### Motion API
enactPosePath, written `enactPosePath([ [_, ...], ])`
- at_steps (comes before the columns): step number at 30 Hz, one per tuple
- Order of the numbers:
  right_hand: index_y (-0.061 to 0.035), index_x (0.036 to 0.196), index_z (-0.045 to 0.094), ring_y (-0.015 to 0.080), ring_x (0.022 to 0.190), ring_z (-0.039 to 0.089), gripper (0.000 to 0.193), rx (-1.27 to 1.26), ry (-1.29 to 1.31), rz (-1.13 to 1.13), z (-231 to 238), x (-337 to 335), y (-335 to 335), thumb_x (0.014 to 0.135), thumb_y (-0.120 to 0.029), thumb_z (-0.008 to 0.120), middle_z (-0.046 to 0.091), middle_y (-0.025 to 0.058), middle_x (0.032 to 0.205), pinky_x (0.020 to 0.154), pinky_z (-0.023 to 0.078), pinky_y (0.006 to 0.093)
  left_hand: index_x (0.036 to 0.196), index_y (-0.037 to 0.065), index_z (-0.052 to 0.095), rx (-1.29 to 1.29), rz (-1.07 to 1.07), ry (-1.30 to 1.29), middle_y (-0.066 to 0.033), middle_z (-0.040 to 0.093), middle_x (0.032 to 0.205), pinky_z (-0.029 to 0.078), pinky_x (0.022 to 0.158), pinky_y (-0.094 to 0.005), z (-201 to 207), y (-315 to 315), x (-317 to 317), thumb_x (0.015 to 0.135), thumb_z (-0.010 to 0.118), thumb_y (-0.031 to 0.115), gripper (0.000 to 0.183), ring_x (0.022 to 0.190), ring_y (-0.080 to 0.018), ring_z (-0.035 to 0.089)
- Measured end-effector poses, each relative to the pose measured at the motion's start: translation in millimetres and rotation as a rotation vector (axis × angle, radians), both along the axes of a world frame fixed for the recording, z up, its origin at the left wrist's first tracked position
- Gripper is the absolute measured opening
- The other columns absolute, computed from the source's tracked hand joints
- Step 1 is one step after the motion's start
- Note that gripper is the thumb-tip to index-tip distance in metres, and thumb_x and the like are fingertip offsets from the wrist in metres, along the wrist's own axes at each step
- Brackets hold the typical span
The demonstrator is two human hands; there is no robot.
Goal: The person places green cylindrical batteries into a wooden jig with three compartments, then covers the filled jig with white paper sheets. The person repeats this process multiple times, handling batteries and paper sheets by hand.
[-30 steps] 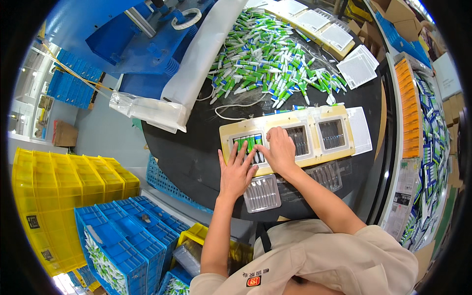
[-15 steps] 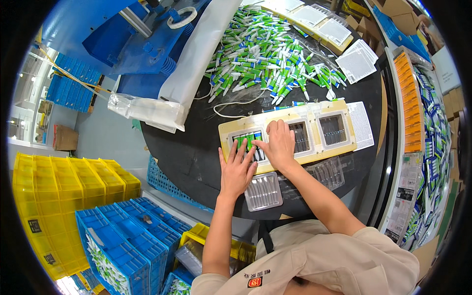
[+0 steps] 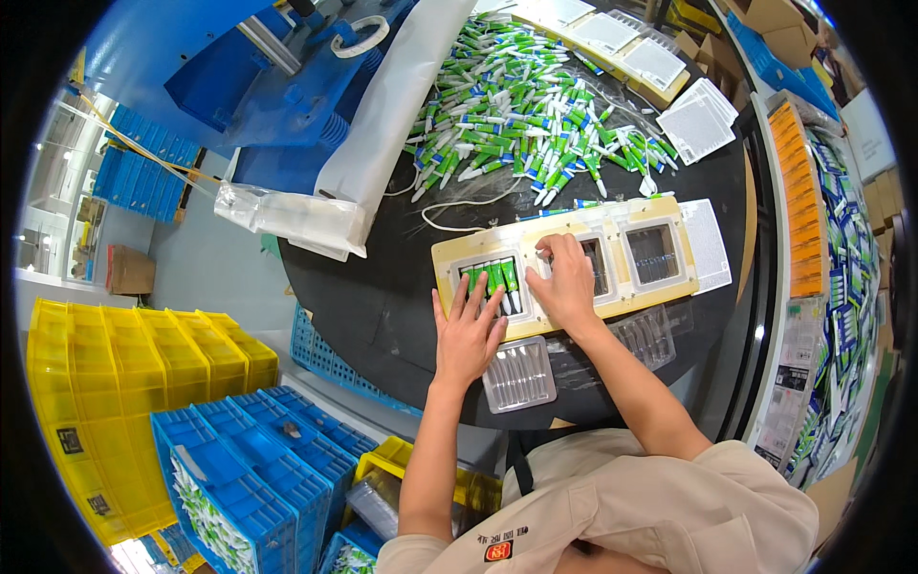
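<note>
Green-and-white tubes (image 3: 495, 282) in the cream jig (image 3: 459, 256): long axes running away from you, just past your flat, empty left hand (image 3: 466, 335); right hand (image 3: 566, 287) beside, fingers curled, grasp unclear

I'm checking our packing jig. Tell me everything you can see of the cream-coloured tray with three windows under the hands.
The cream-coloured rectangular tray lies flat on the dark round table. It looks like rigid plastic or board, with three rectangular windows in a row. The left window holds green-and-white tubes side by side. The left hand rests on its near left edge; the right hand covers the middle window.
</note>
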State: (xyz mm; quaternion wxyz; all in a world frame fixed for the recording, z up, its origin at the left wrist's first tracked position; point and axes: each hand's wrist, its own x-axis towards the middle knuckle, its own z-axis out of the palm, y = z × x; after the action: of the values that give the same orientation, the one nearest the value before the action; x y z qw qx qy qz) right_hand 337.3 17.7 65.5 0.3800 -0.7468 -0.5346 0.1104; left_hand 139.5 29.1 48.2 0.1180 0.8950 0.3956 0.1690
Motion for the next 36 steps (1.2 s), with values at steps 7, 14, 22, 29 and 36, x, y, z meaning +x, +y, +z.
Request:
enactPosePath([
  [7, -0.0093, 0.109, 0.074, 0.0233, 0.093, 0.056, 0.028, 0.084, -0.343, 0.320, -5.7, -3.2, -14.9, 0.081, -0.010, 0.070, 0.058, 0.0045, 0.093, 0.077, 0.040, 0.0402, 0.143, 0.020, 0.059, -0.016, -0.004, 0.041, -0.0077, 0.045, 0.157, 0.013, 0.120, -0.0675, 2.1, 0.1, 0.3, 0.095, 0.065, 0.031, 0.050, 0.149, -0.0326, 0.035],
  [14, -0.0044, 0.108, 0.073, 0.0331, 0.091, 0.061, 0.026, 0.160, -0.183, 0.253, 8.8, 36.8, -7.8, 0.083, -0.007, 0.069, 0.063, 0.0135, 0.095, 0.080, 0.049, 0.0436, 0.151, 0.022, 0.049, -0.045, -0.037, 0.115, -0.0062, 0.038, 0.161, 0.009, 0.121, -0.0684, 16.6, 0.7, -2.0, 0.097, 0.061, 0.039, 0.058, 0.152, -0.0292, 0.029],
  [22, -0.0038, 0.088, 0.071, 0.0326, 0.099, 0.065, 0.012, -0.019, -0.431, 0.486, -9.9, 130.3, 98.1, 0.078, -0.006, 0.066, 0.063, 0.0125, 0.102, 0.080, 0.057, 0.0419, 0.120, 0.005, 0.065, -0.002, 0.044, -0.306, -0.0160, 0.065, 0.120, 0.046, 0.098, -0.0478, 25.7, 82.8, 65.6, 0.094, 0.068, 0.018, 0.030, 0.110, -0.0366, 0.063],
  [29, -0.0031, 0.086, 0.065, 0.0291, 0.088, 0.068, 0.009, 0.115, -0.460, 0.476, 1.6, 145.3, 96.2, 0.078, -0.006, 0.068, 0.062, 0.0104, 0.094, 0.074, 0.057, 0.0412, 0.094, 0.003, 0.073, -0.159, -0.002, -0.145, -0.0172, 0.068, 0.093, 0.053, 0.074, -0.0465, -4.5, 188.1, 174.0, 0.088, 0.076, 0.019, 0.018, 0.086, -0.0371, 0.067],
  [36, -0.0006, 0.098, 0.073, 0.0273, 0.079, 0.071, 0.016, 0.286, 0.035, 0.128, 22.1, 93.3, -38.4, 0.082, 0.002, 0.075, 0.071, 0.0138, 0.092, 0.068, 0.057, 0.0332, 0.085, 0.002, 0.070, -0.165, 0.066, 0.082, -0.0191, 0.070, 0.094, 0.055, 0.079, -0.0505, -9.4, 194.0, 209.1, 0.077, 0.081, 0.020, 0.023, 0.094, -0.0398, 0.068],
])
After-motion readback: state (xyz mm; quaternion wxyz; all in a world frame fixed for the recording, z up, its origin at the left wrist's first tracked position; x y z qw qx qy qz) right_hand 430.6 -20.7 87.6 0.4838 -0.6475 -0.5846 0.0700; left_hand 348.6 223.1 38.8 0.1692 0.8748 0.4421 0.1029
